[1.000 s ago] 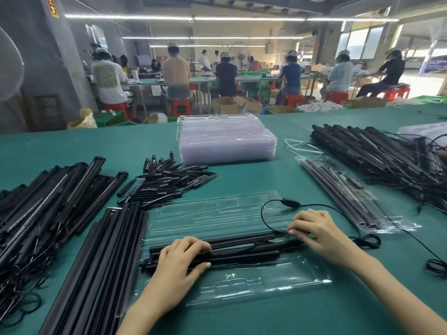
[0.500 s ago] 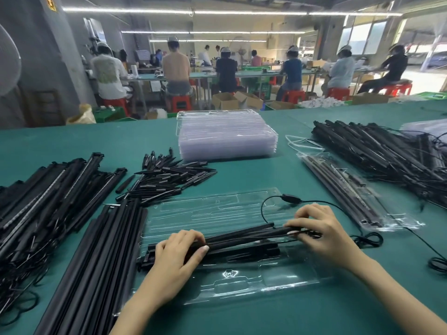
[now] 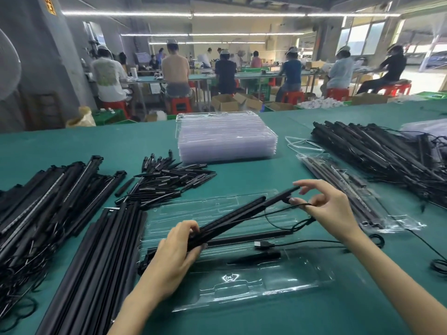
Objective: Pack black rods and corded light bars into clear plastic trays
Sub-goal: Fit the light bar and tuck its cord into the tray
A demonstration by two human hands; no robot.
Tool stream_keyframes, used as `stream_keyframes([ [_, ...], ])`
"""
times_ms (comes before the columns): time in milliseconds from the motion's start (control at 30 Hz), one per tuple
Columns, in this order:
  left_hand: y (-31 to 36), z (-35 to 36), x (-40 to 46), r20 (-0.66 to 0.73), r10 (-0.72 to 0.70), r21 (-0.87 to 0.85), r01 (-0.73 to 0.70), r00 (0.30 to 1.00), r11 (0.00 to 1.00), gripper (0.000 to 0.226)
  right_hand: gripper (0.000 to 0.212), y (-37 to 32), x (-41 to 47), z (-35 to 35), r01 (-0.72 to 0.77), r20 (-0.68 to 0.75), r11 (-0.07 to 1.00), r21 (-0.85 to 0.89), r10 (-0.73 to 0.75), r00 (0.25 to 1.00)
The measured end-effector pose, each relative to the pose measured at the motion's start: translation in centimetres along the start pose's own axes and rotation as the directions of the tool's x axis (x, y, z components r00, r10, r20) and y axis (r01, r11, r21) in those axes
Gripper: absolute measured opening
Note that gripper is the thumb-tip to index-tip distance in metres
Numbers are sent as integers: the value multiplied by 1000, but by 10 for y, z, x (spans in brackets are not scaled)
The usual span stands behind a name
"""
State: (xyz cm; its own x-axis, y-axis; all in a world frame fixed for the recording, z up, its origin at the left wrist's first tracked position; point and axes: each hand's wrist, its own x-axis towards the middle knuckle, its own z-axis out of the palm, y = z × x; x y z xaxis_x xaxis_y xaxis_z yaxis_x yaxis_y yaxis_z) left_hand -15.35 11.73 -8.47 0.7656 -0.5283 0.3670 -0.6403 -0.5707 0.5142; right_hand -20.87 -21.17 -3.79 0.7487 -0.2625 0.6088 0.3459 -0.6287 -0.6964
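A: What are the hands doing rn?

B: Left hand [image 3: 176,255] is gripping the near end of a bundle of light bars [image 3: 232,220], fingers curled round it. Bundle is tilting up, lifted off the open tray [image 3: 242,284], far end pointing toward the right hand.

A: And the right?

B: Right hand [image 3: 331,211] is hovering above the tray's far right corner, pinching the thin black cord [image 3: 278,210] between thumb & a finger; other fingers are spreading loosely. Index tip is sitting just beside the bundle's far end.

A: Anything lying in the tray itself?

B: One black rod [image 3: 244,238] is lying lengthwise in it, w/ a short tapered spike [image 3: 256,257] nearer the front edge. A plug [image 3: 263,244] on a cord is resting between them.

A: Where's the tray?

B: Flat on the green surface [image 3: 145,141], near the front edge, about mid-width.

A: Rest of the stock?

B: Long rods [image 3: 96,262] are lying just beside the tray's left end; a heap of corded bars [image 3: 36,201] is filling the left edge. Small spikes [image 3: 169,180] are piling behind the tray, a stack of empty trays [image 3: 225,141] sitting further back. A filled pack [image 3: 350,194] is lying to the right, w/ another heap of bars [image 3: 387,151] toward the far right corner. Workers [image 3: 174,68] are sitting at benches beyond.
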Motion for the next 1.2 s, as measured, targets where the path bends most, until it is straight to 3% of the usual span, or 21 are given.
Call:
stream_keyframes([
  [67, -2, -3, 1, -18, -8, -66, 7, 1000, 998, 26, 28, 4, 3, -8, 51, 101, 996, -68, -44, 994],
  [133, -3, -9, 4, -59, -28, -162, 19, 998, 987, 23, 47, 13, -2, -12, 108, 297, 989, -102, -74, 952],
  [233, -4, -16, 7, -117, -53, -247, 22, 992, 969, 17, 65, 32, -20, -20, -12, 448, 983, -184, 94, 889],
  [300, -4, -18, 7, -130, -61, -255, 26, 990, 966, 16, 48, 43, -31, -28, -40, 452, 950, -311, 185, 872],
  [400, -5, -18, 7, -130, -59, -244, 26, 990, 970, 15, 25, 42, -38, -38, 122, 530, 853, -507, 197, 825],
  [467, -4, -17, 6, -125, -56, -239, 25, 991, 971, 15, 19, 32, -38, -42, 192, 424, 746, -638, 131, 896],
  [533, -3, -15, 6, -112, -56, -228, 29, 992, 973, 15, 21, 24, -39, -47, 85, 108, 693, -716, -11, 994],
  [600, -3, -13, 5, -99, -59, -212, 37, 993, 977, 15, 26, 15, -38, -58, -121, -222, 647, -753, -76, 972],
  [633, -3, -12, 5, -96, -60, -200, 40, 994, 979, 16, 27, 14, -39, -63, -187, -312, 607, -773, -107, 944],
  [667, -3, -10, 5, -91, -60, -186, 42, 994, 982, 17, 26, 14, -40, -67, -219, -344, 553, -804, -132, 930],
  [733, -3, -9, 5, -67, -63, -155, 52, 996, 987, 20, 24, 15, -46, -67, -176, -251, 447, -877, -113, 961],
  [800, -4, -7, 3, -27, -64, -128, 60, 998, 990, 23, 19, 17, -53, -60, -79, -68, 372, -925, 43, 997],
  [867, -3, -4, 1, 8, -49, -80, 50, 999, 996, 24, 16, 18, -57, -52, -57, -3, 307, -950, 172, 985],
  [900, -2, -3, 0, 26, -43, -52, 45, 999, 998, 25, 21, 18, -59, -46, -65, -12, 318, -946, 164, 986],
  [933, 0, -2, 0, 44, -39, -29, 41, 998, 999, 27, 25, 15, -60, -40, -66, -33, 407, -911, 86, 996],
  [1000, 2, 1, 0, 76, -43, 3, 43, 996, 999, 31, 32, -6, -60, -24, 15, -121, 704, -710, -143, 982],
  [1033, 2, 1, 0, 92, -51, 16, 50, 994, 999, 33, 33, -18, -59, -16, 121, -134, 792, -598, -247, 960],
  [1067, 2, 1, 0, 102, -59, 26, 57, 993, 998, 32, 31, -27, -58, -9, 255, -80, 816, -519, -343, 936],
  [1133, 3, 1, -1, 110, -73, 38, 69, 991, 997, 31, 18, -37, -60, 6, 518, 210, 744, -422, -476, 854],
  [1200, 2, -1, -2, 112, -86, 39, 82, 990, 996, 34, 15, -31, -64, 20, 596, 454, 693, -405, -414, 789],
])
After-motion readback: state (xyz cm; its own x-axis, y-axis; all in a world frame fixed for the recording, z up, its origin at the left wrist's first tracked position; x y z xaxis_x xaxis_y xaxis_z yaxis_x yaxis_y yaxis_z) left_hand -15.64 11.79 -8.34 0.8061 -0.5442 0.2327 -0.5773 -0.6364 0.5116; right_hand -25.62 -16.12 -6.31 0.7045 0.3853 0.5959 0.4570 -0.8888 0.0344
